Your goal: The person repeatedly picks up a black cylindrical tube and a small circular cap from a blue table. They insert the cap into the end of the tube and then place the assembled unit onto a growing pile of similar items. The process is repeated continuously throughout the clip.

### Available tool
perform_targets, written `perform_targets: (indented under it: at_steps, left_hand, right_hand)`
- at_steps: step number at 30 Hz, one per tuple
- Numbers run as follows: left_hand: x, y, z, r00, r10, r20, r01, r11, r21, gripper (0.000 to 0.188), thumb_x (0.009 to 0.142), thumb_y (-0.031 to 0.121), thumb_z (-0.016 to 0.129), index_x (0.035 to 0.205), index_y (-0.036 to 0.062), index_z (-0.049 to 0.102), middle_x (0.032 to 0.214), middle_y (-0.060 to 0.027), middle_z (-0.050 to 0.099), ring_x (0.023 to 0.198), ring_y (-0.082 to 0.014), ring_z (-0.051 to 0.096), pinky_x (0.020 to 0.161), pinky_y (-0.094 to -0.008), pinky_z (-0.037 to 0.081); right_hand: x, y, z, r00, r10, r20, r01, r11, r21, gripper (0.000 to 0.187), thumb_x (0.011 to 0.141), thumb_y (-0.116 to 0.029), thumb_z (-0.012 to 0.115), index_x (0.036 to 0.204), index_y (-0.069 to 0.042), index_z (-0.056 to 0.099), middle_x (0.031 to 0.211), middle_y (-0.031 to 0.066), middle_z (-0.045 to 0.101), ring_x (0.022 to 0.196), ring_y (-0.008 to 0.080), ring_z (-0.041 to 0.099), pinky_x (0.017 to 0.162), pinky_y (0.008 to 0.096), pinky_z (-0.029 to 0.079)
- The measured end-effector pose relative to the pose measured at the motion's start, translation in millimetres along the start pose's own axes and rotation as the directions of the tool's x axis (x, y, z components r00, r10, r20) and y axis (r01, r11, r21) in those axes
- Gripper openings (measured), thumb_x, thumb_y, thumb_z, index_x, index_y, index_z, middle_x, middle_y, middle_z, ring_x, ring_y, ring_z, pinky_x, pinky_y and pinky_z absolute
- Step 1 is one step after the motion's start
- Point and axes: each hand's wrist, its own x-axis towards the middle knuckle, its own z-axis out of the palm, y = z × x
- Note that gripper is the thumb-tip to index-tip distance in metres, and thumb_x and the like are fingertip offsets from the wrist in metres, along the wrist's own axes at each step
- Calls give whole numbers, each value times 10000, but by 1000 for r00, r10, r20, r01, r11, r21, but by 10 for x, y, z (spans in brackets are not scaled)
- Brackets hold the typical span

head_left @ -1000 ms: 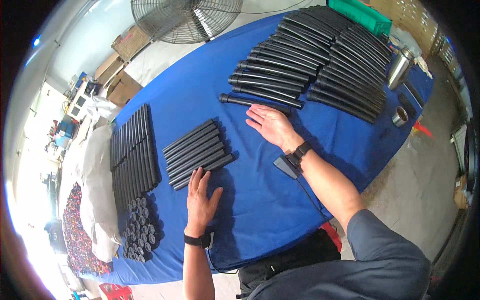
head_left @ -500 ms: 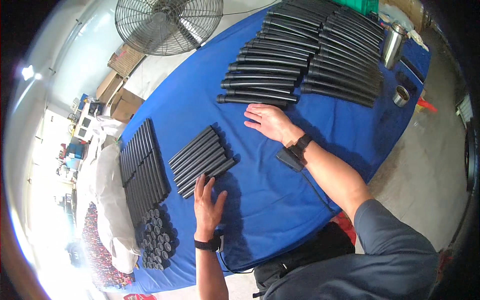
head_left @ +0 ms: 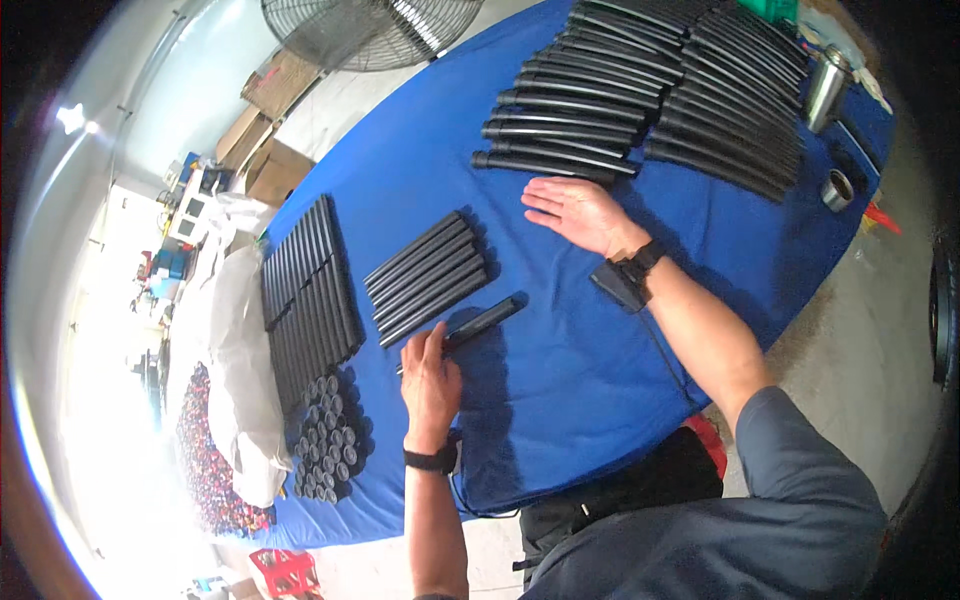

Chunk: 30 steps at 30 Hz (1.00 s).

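Observation:
My left hand is closed on one black tube, with the fingers over it and the thumb partly hidden. That tube lies at a slant, apart from a small row of black tubes just beyond it. My right hand is stretched flat, palm showing and fingers together, and holds nothing. It hovers by the near end of a large stack of black tubes with wider end caps. Several round black caps stand in a cluster left of my left hand.
Blue cloth covers the table. More tubes lie in rows at the left, next to white sheeting. A metal flask and metal cup stand at the far right. A large fan stands beyond.
My left hand has taken one tube from the small row and drawn it toward me. My right hand stays flat near the stack. The whole view has shifted a little.

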Motion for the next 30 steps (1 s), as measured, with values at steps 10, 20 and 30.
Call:
perform_targets:
  at_steps: [10, 20, 30]
  left_hand:
    - [-146, 22, -59, 1000, -21, 19, 19, 996, 90, 245, 813, 16, 601, 1036, 107, 651, 1002, -96, 604, 996, -341, 612, 791, -459, 558]
    - [-279, 103, -259, 962, 34, -272, -46, 998, -38, 550, 770, -25, 719, 1301, 88, 633, 1460, -202, 514, 1368, -416, 493, 1113, -474, 462]
    - [-483, -1669, -644, 901, -393, -185, 433, 779, 453, 519, 894, 235, 707, 1356, 20, 609, 1418, -179, 588, 1381, -395, 473, 1144, -480, 415]
  right_hand:
    - [-471, 36, 913, 888, 317, 332, -49, 784, -618, 303, 1020, -242, 670, 1206, -3, 662, 1079, 77, 701, 996, 148, 661, 903, 316, 548]
    - [-1045, 1021, 1297, 649, 747, 143, -508, 565, -650, 294, 988, -202, 674, 1173, 2, 571, 829, 40, 639, 651, 125, 633, 551, 285, 539]
    - [-1006, 931, 1310, 659, 745, 104, -509, 544, -667, 280, 968, -233, 698, 1119, -39, 562, 729, -13, 556, 526, 71, 552, 436, 237, 467]
